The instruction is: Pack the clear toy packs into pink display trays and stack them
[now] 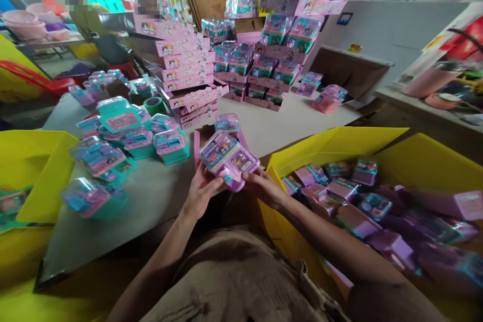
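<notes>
Between my two hands is a purple toy case [230,158] with a clear lid and small coloured pieces inside, held tilted above the table's near edge. My left hand [204,188] grips its lower left side, thumb across the front. The fingers of my right hand [264,186] close on its lower right corner. Just behind it sits an open pink display box [196,146], partly hidden, with another clear-lidded case [227,123] standing in it.
Teal-based cases [169,146] crowd the table's left side near a roll of green tape [154,105]. Pink display boxes [186,70] are stacked behind, beside filled trays [269,70]. A yellow bin [335,136] of purple cases stands right; another yellow bin [37,141] stands left. Two people are farther back.
</notes>
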`<state>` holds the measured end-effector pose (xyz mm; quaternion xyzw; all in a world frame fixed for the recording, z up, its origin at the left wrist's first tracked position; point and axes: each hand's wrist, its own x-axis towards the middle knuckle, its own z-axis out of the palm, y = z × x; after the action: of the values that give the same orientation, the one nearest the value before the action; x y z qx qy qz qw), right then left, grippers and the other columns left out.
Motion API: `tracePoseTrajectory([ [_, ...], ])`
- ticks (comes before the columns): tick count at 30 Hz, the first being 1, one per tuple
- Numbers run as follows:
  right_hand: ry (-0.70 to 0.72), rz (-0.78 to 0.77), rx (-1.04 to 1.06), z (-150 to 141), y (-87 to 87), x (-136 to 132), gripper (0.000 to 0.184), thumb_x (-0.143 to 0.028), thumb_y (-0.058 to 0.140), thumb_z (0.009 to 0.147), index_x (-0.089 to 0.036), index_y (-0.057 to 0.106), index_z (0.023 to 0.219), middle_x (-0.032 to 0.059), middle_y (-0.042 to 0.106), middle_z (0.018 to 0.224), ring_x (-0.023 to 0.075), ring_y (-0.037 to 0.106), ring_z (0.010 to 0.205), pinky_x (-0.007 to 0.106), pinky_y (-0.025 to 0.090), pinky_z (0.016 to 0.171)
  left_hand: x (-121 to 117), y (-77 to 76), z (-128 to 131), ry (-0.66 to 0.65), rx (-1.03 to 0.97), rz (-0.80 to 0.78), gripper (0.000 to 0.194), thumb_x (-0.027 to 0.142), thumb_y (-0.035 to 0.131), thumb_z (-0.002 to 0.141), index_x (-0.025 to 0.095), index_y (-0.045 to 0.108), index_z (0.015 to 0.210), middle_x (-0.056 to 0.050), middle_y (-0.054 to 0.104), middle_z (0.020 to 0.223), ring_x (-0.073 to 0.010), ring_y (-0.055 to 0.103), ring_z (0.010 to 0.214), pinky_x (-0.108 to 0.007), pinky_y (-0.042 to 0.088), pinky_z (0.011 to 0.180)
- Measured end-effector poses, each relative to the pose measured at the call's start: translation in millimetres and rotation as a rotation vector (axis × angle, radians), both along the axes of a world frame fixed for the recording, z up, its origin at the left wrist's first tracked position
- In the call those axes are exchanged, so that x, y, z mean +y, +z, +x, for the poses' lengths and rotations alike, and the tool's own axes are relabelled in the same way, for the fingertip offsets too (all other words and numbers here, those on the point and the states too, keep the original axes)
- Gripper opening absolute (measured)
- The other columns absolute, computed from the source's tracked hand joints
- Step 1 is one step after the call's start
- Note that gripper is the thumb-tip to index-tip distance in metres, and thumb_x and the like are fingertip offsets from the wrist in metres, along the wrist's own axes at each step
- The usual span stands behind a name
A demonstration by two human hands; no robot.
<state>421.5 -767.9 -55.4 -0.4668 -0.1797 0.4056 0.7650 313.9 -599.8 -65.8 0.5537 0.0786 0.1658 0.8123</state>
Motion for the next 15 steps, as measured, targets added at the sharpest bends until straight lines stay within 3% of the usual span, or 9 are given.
tracePoseTrajectory([
  [6, 0.050, 0.006, 0.056, 1.6, -6.7, 2.2, 0.060, -0.038, 0.086, 0.073, -0.022, 0.065, 0.127, 0.0110, 0.077, 0.119, 0.0304, 0.072, 0.118, 0.048, 0.060, 0.103, -3.6, -4.9, -2.3, 0.061, -0.009, 0.069, 0.064, 0.042, 0.086, 0.082, 0.025, 0.056, 0.136, -0.010, 0.070, 0.132, -0.0298, 0.068, 0.125, -0.043, 0.060, 0.106],
  [15, 0.048, 0.029, 0.131, -0.1, -9.4, 4.0, 0.055, -0.026, 0.087, 0.065, -0.021, 0.069, 0.116, 0.0094, 0.079, 0.116, 0.0303, 0.072, 0.116, 0.047, 0.059, 0.104, -1.8, -4.7, -7.3, 0.083, -0.013, 0.044, 0.063, 0.039, 0.091, 0.077, 0.024, 0.062, 0.131, -0.008, 0.072, 0.127, -0.0243, 0.070, 0.117, -0.034, 0.061, 0.098],
])
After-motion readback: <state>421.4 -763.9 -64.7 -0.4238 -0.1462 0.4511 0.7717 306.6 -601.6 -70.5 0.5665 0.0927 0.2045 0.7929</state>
